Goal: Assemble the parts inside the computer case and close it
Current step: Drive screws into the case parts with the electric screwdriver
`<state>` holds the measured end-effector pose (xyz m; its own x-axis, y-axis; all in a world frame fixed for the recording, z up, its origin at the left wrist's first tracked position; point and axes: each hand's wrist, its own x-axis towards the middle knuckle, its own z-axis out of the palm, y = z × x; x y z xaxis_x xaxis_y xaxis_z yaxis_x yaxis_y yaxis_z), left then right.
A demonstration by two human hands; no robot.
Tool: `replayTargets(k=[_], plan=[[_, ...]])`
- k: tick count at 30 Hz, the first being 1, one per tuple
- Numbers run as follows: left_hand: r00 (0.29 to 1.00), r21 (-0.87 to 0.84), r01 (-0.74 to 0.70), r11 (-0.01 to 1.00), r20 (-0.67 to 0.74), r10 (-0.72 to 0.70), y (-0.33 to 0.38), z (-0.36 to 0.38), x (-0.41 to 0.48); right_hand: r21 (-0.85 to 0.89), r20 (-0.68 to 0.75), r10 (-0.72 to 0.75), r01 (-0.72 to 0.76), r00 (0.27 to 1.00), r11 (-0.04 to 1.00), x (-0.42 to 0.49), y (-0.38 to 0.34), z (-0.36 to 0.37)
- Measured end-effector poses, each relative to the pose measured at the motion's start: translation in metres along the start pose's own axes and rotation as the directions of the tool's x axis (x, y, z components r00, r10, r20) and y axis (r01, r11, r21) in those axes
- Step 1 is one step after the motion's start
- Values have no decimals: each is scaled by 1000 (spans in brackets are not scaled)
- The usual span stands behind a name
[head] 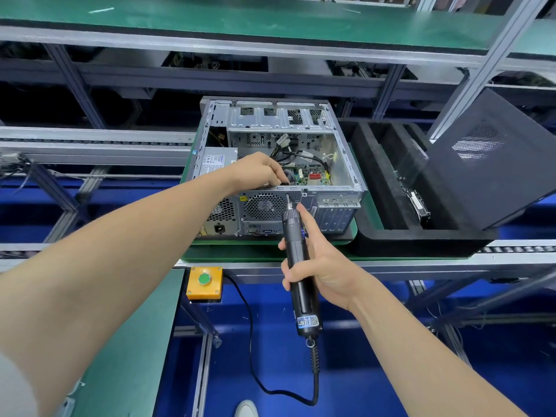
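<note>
Fastening is judged to be the step in hand on the single computer case, which is laid open side up on a green pallet with its interior exposed. One side panel is leaned to the right of the case, not yet fitted. One electric screwdriver is grasped by the right hand in front of the case. Its bit is set at the upper right corner of the rear fan grille, one of two grilles counted on that wall. Just inside the case's rear edge, a dark part is held by the curled fingers of the left hand; what it is cannot be told. Next, the bit is to be held square to the wall and the part steadied behind it.
</note>
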<state>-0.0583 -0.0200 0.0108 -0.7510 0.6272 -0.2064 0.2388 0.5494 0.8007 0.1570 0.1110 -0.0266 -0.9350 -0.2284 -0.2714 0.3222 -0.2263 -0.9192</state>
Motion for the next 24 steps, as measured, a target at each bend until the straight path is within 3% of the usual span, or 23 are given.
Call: replayTargets(k=[15, 24], plan=[[999, -95, -25, 995, 40, 29, -1, -5, -4, -1, -16, 4, -4, 1000, 1000, 1, 1, 2], [996, 70, -51, 996, -63, 55, 0, 0, 0, 25, -74, 20, -18, 997, 1000, 1, 0, 7]])
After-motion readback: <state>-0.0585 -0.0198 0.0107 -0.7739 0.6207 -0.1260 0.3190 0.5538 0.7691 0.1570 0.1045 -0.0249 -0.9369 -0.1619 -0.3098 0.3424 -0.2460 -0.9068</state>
